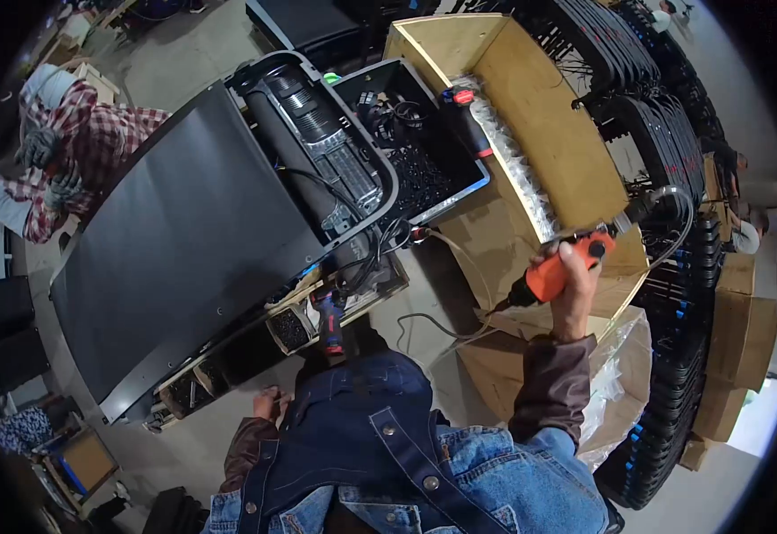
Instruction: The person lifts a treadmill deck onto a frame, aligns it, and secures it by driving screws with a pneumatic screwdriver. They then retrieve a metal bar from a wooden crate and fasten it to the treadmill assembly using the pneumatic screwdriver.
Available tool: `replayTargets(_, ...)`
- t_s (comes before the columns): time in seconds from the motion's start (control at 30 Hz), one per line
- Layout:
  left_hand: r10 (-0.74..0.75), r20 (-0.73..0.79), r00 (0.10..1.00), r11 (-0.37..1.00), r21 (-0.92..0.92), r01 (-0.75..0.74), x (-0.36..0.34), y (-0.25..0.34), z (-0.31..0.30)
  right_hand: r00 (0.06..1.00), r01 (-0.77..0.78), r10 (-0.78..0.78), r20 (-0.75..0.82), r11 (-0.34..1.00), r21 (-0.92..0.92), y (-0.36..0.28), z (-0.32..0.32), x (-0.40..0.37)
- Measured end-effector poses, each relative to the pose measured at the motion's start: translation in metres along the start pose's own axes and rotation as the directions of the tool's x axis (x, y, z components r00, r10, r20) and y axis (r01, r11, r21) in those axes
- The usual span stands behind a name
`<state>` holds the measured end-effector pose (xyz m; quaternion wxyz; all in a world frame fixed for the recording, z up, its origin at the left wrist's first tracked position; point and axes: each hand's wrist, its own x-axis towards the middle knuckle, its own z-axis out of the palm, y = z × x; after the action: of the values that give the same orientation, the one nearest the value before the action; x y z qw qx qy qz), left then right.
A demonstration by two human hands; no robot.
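Note:
My right hand [573, 276] is closed around an orange power tool [549, 278], held over the edge of a plywood box [575, 151]. The tool's black end points down and left, with a dark cable [459, 336] below it; its other end reaches toward the box's near corner. My left hand [270, 402] hangs low beside my denim apron [353, 400], fingers curled in, and what they hold, if anything, is hidden. A blue and red cordless driver [328, 322] sits at the bench edge just ahead of my apron.
A large black panel [183, 240] with a black-and-grey mechanism [317, 133] fills the bench. Beside it, a black bin [419, 165] holds small dark parts; a red-and-black tool [468, 120] lies across its rim. Black frames [687, 356] stack at right. A person in plaid [94, 133] stands across.

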<state>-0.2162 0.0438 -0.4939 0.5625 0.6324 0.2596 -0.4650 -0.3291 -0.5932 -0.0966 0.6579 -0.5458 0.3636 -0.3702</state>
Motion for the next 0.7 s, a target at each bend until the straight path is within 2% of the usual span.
replayTargets(0.03, 0.121, 0.045, 0.992, 0.980, 0.156, -0.127, 0.014, -0.025, -0.010, 1.000, 0.023, -0.023, -0.007, 0.998, -0.055, 0.001, 0.001, 0.023)
replayTargets(0.07, 0.129, 0.049, 0.990, 0.977, 0.163, -0.135, 0.008, -0.029, -0.014, 0.999, 0.044, -0.046, -0.014, 0.993, -0.111, 0.004, 0.001, 0.045)
replayTargets(0.1, 0.206, 0.088, 0.975, 0.786, 0.578, -0.218, 0.002, -0.029, -0.014, 0.999, 0.050, -0.048, 0.017, 0.988, -0.146, 0.023, -0.007, 0.071)
replayTargets(0.13, 0.262, 0.152, 0.953, 0.427, 0.867, -0.256, -0.001, -0.023, -0.012, 0.997, 0.059, -0.051, 0.052, 0.982, -0.179, 0.055, -0.016, 0.097)
replayTargets(0.17, 0.269, 0.151, 0.951, 0.424, 0.868, -0.258, -0.009, -0.014, -0.005, 0.998, 0.059, -0.051, 0.035, 0.946, -0.318, 0.087, -0.020, 0.116)
replayTargets(0.2, 0.176, -0.028, 0.984, 0.688, 0.719, -0.103, -0.024, -0.004, 0.011, 0.996, 0.091, -0.080, 0.047, 0.941, -0.326, 0.113, -0.016, 0.126)
replayTargets(0.23, 0.036, -0.169, 0.985, 0.879, 0.474, 0.049, -0.033, 0.004, 0.028, 0.998, 0.063, -0.061, 0.019, 0.906, -0.419, 0.152, -0.022, 0.142)
replayTargets(0.27, 0.040, -0.178, 0.983, 0.886, 0.462, 0.048, -0.044, 0.006, 0.032, 0.996, 0.066, -0.037, 0.079, 0.913, -0.403, 0.179, -0.024, 0.153)
replayTargets(0.3, 0.027, -0.138, 0.990, 0.989, 0.145, -0.007, -0.054, 0.004, 0.037, 0.989, 0.069, -0.013, 0.145, 0.920, -0.387, 0.204, -0.024, 0.166)
replayTargets(0.33, 0.040, -0.097, 0.995, 0.980, -0.190, -0.058, -0.060, 0.006, 0.042, 0.981, 0.173, -0.100, 0.166, 0.836, -0.520, 0.234, -0.032, 0.182)
replayTargets(0.37, 0.046, -0.113, 0.993, 0.977, -0.204, -0.068, -0.069, 0.010, 0.048, 0.964, 0.265, -0.180, 0.197, 0.724, -0.637, 0.255, -0.037, 0.190)
replayTargets(0.4, 0.035, -0.165, 0.986, 0.971, -0.227, -0.072, -0.078, 0.014, 0.054, 0.981, -0.069, 0.160, 0.113, 0.822, -0.566, 0.229, -0.020, 0.179)
replayTargets(0.43, 0.018, -0.215, 0.976, 0.967, -0.243, -0.071, -0.086, 0.014, 0.056, 0.984, -0.043, 0.130, 0.119, 0.833, -0.552, 0.250, -0.025, 0.187)
replayTargets(0.47, 0.014, -0.229, 0.973, 0.968, -0.240, -0.070, -0.092, 0.012, 0.061, 0.988, -0.020, 0.099, 0.119, 0.843, -0.538, 0.278, -0.037, 0.198)
replayTargets(0.5, 0.111, -0.216, 0.970, 0.986, -0.100, -0.135, -0.097, 0.008, 0.064, 0.993, 0.075, 0.008, 0.119, 0.736, -0.673, 0.325, -0.065, 0.217)
replayTargets(0.53, 0.201, -0.185, 0.962, 0.980, 0.041, -0.197, -0.100, 0.000, 0.060, 0.988, 0.007, 0.090, 0.125, 0.785, -0.619, 0.316, -0.061, 0.206)
replayTargets(0.57, 0.308, -0.039, 0.950, 0.776, 0.588, -0.228, -0.097, 0.001, 0.050, 0.978, -0.054, 0.158, 0.139, 0.826, -0.561, 0.303, -0.057, 0.201)
replayTargets(0.6, 0.308, -0.042, 0.950, 0.776, 0.590, -0.225, -0.099, 0.004, 0.057, 0.991, 0.047, 0.067, 0.117, 0.636, -0.771, 0.289, -0.049, 0.194)
replayTargets(0.63, 0.355, -0.043, 0.934, 0.754, 0.604, -0.259, -0.104, 0.006, 0.070, 0.990, 0.046, 0.071, 0.119, 0.638, -0.769, 0.294, -0.049, 0.192)
replayTargets(0.7, 0.400, -0.044, 0.915, 0.725, 0.626, -0.287, -0.097, 0.009, 0.074, 0.993, 0.101, -0.114, 0.027, 0.716, -0.691, 0.310, -0.051, 0.184)
